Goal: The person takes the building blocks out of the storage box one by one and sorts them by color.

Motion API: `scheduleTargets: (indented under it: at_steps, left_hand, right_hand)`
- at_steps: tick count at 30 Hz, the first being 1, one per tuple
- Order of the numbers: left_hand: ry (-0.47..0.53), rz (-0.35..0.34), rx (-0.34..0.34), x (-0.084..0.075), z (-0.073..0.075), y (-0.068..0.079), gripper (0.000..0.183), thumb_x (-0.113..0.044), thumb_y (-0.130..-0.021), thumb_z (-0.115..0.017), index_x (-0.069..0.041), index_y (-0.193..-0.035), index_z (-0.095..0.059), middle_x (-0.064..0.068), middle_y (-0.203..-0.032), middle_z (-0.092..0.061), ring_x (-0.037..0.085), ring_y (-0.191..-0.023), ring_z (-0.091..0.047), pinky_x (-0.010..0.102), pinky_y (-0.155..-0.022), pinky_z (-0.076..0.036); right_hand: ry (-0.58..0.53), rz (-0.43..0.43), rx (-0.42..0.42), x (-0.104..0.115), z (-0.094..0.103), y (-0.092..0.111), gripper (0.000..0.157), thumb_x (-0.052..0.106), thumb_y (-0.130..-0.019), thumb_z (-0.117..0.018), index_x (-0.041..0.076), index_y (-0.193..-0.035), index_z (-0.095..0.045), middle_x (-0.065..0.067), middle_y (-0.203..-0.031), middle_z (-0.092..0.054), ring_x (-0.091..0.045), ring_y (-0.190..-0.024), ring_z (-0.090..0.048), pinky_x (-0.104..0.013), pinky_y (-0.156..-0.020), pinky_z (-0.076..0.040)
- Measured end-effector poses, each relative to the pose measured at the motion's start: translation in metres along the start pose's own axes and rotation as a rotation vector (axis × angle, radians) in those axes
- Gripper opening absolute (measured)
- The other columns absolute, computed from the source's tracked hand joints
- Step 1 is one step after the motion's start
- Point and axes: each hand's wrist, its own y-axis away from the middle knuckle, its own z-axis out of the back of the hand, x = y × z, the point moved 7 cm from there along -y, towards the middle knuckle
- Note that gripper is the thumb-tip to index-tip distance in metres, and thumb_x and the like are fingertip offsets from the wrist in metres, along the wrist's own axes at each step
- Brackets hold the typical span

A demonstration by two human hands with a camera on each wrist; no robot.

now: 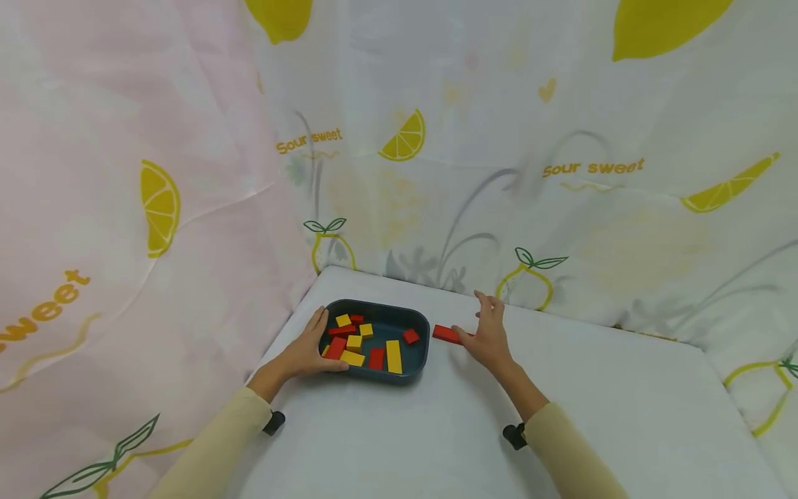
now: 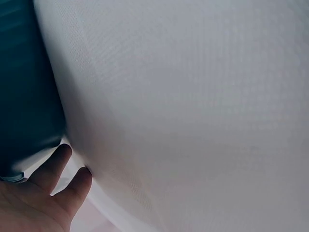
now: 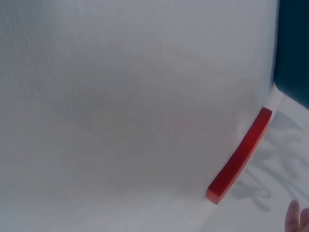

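Here the left hand (image 1: 304, 352) clasps the dark blue, rounded rectangular tray (image 1: 383, 378), likely to steady its red and yellow blocks (image 1: 354, 342), as the right hand (image 1: 490, 338) spreads its fingers, apparently ungripping, by the long red block (image 1: 445, 334) beside it on the white-covered desk (image 1: 623, 402).

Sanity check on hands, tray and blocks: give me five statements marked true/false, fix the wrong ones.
1. The left hand is at the left end of the tray. True.
2. The right hand is inside the tray. False: it is off to the tray's right.
3. A long red block lies outside the tray, near the right hand. True.
4. The tray holds blocks of one colour only. False: it holds yellow blocks and smaller red blocks.
5. The table is dark blue. False: the tray is dark blue, and the table is white.
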Motion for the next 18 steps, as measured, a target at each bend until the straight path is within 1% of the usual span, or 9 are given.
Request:
scheduleTargets:
  at_steps: [3, 5, 7, 10, 12, 15, 18]
  left_hand:
    - [0.004, 0.004, 0.009, 0.0, -0.001, 0.001, 0.136, -0.07, -0.067, -0.077, -0.006, -0.159, 0.0, 0.014, -0.167, 0.004, 0.04, -0.149, -0.02, 0.062, -0.114, -0.029]
    - [0.006, 0.009, 0.011, 0.0, -0.002, 0.001, 0.136, -0.07, -0.068, -0.077, -0.007, -0.159, 0.0, 0.013, -0.167, 0.004, 0.04, -0.149, -0.02, 0.062, -0.114, -0.029]
    - [0.009, 0.019, 0.008, 0.001, -0.002, 0.001, 0.136, -0.07, -0.067, -0.078, -0.008, -0.16, 0.0, 0.012, -0.168, 0.004, 0.039, -0.149, -0.021, 0.061, -0.115, -0.029]
    - [0.005, 0.023, 0.0, 0.002, -0.002, 0.002, 0.135, -0.07, -0.067, -0.077, -0.009, -0.16, -0.001, 0.012, -0.168, 0.004, 0.038, -0.149, -0.021, 0.061, -0.115, -0.029]
    - [0.005, 0.024, -0.003, 0.002, -0.001, 0.002, 0.135, -0.069, -0.067, -0.078, -0.008, -0.16, -0.001, 0.012, -0.168, 0.004, 0.038, -0.149, -0.021, 0.061, -0.115, -0.029]
    - [0.006, 0.025, -0.005, 0.0, 0.0, 0.002, 0.135, -0.069, -0.067, -0.078, -0.008, -0.16, -0.001, 0.012, -0.168, 0.004, 0.038, -0.149, -0.022, 0.061, -0.115, -0.029]
    - [0.008, 0.034, -0.006, 0.0, 0.001, 0.003, 0.135, -0.069, -0.067, -0.079, -0.008, -0.16, -0.002, 0.012, -0.167, 0.003, 0.038, -0.149, -0.021, 0.061, -0.115, -0.029]
  right_hand:
    - [0.07, 0.108, 0.006, 0.018, -0.013, 0.005, 0.086, 0.024, -0.08, -0.083, 0.008, -0.148, -0.034, -0.022, -0.145, -0.033, -0.037, -0.115, -0.053, -0.048, -0.085, -0.058]
    - [0.085, 0.155, 0.023, 0.028, -0.021, 0.009, 0.086, 0.027, -0.079, -0.084, 0.008, -0.148, -0.036, -0.022, -0.148, -0.031, -0.038, -0.119, -0.051, -0.05, -0.09, -0.056]
    - [0.073, 0.183, 0.068, 0.039, -0.03, 0.012, 0.087, 0.031, -0.079, -0.084, 0.008, -0.149, -0.037, -0.02, -0.152, -0.029, -0.037, -0.122, -0.05, -0.051, -0.095, -0.053]
    - [0.042, 0.201, 0.14, 0.053, -0.043, 0.014, 0.09, 0.038, -0.08, -0.083, 0.01, -0.151, -0.035, -0.017, -0.157, -0.023, -0.034, -0.126, -0.048, -0.051, -0.098, -0.052]
    - [0.042, 0.22, 0.177, 0.062, -0.051, 0.013, 0.092, 0.042, -0.08, -0.082, 0.011, -0.152, -0.033, -0.016, -0.158, -0.021, -0.034, -0.128, -0.048, -0.05, -0.101, -0.05]
    - [0.056, 0.268, 0.209, 0.076, -0.06, 0.012, 0.095, 0.045, -0.08, -0.081, 0.011, -0.153, -0.031, -0.016, -0.159, -0.021, -0.033, -0.129, -0.048, -0.048, -0.101, -0.05]
    - [0.065, 0.33, 0.23, 0.091, -0.068, 0.014, 0.094, 0.045, -0.08, -0.081, 0.012, -0.152, -0.031, -0.018, -0.157, -0.022, -0.033, -0.128, -0.048, -0.046, -0.099, -0.052]
